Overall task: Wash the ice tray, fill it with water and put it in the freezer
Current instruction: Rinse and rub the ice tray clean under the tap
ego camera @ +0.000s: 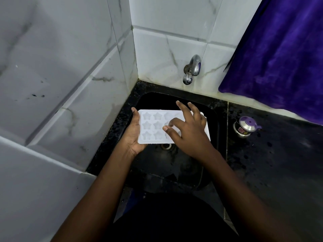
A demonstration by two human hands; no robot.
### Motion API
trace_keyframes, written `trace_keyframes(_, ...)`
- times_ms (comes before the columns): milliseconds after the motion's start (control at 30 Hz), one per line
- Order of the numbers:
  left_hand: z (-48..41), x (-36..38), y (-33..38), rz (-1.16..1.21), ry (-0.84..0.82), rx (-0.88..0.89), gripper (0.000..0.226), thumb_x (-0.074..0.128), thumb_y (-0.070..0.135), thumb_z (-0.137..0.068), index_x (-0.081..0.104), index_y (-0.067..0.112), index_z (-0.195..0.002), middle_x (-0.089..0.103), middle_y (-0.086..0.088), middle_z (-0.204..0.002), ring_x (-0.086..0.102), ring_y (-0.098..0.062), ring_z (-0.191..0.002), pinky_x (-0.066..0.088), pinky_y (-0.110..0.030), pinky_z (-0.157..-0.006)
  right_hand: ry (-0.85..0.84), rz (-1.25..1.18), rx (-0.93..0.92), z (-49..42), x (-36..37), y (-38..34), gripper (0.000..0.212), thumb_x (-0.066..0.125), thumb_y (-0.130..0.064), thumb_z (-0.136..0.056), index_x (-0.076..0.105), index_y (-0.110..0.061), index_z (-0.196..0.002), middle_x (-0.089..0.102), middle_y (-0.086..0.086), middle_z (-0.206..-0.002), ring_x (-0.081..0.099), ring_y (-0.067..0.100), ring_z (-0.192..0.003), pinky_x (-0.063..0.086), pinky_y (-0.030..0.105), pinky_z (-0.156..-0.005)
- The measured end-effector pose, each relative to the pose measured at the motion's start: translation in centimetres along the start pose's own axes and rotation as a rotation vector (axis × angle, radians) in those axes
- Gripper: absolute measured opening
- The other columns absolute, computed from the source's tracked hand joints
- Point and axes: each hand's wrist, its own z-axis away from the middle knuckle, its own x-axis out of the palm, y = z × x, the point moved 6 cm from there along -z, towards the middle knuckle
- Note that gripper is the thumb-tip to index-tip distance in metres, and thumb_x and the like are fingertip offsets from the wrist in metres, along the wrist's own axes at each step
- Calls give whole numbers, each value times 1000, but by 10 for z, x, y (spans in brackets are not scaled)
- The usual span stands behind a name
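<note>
- The room from where I watch: a corner of pale marble-look wall tiles, a deep purple velvety cloth hanging at the right, and a black speckled stone worktop carrying a black sunken sink basin.
- The worktop looks wet and glossy, so I judge anything set down on it could slide.
- The white plastic ice tray with star-shaped cells sits level above the basin, its cells facing up, below and in front of the chrome wall tap. No water runs from the tap that I can see.
- My left hand cups the tray's left end, thumb along the edge and palm under it. With only one end supported, a wet rim could slip and drop the tray into the basin, I reckon.
- My right hand lies spread and open over the tray's right half, fingertips touching the cells, gripping nothing. Pressing too hard there might tip the tray off the left palm.
- Opening the tap hard could splash water out of the shallow cells, by my guess.
- A small steel pot with a purple-knobbed lid stands on the worktop right of the basin; a swinging elbow could knock it.
</note>
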Motion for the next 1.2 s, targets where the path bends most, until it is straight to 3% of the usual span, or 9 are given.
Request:
trace_keyframes(200, 0, 0, -3, -21, 21, -29, 103, 21, 90, -92, 65, 11, -141, 69, -22, -139, 72, -37, -122, 65, -51, -85, -161, 34, 47, 1, 15, 0, 44, 49, -66, -101, 76, -34, -115, 11, -1, -177, -4, 30, -161, 8, 55, -121)
trace_keyframes(467, 3, -5, -4, -13, 14, -36, 105, 23, 91, -91, 60, 9, -147, 65, -23, -144, 68, -39, -128, 64, -53, -89, -35, -40, 28, 8, 8, -4, 38, 53, -61, -100, 74, -32, -114, 21, 1, -175, 7, 33, -161, 16, 57, -117)
trace_keyframes(700, 4, -9, -3, -22, 36, -20, 103, 21, 89, -93, 61, 10, -146, 66, -22, -144, 69, -39, -127, 62, -54, -92, -172, 9, 61, 14, 19, 1, 43, 47, -67, -102, 68, -43, -131, 5, -3, -177, -9, 26, -161, 5, 53, -120)
trace_keyframes(867, 4, -11, -4, -24, 55, -6, 105, 20, 89, -93, 55, 10, -153, 63, -22, -148, 63, -39, -134, 54, -56, -102, -40, -50, 26, 15, 7, 1, 38, 52, -61, -101, 71, -32, -118, 17, -1, -176, 4, 31, -161, 13, 55, -119)
trace_keyframes(967, 4, -11, -1, -16, 43, 5, 105, 19, 89, -94, 55, 10, -152, 64, -22, -147, 65, -39, -132, 61, -54, -95, 5, -46, 42, 14, -1, 12, 37, 59, -63, -96, 66, -31, -113, 18, -2, -175, 5, 29, -160, 15, 56, -116)
trace_keyframes(1067, 6, -12, 1, -1, 9, 9, 103, 19, 87, -95, 59, 9, -148, 66, -22, -144, 69, -38, -127, 64, -52, -87, -71, -6, 92, 15, -1, 26, 42, 61, -68, -94, 64, -34, -118, 10, -2, -176, -1, 27, -160, 13, 58, -116)
trace_keyframes(1200, 6, -10, -1, -6, -23, 3, 103, 21, 88, -94, 55, 10, -152, 62, -21, -149, 65, -39, -132, 62, -54, -91, -165, 31, 99, 19, 4, 27, 50, 47, -75, -97, 63, -45, -134, 0, -4, -177, -12, 23, -160, 4, 54, -120)
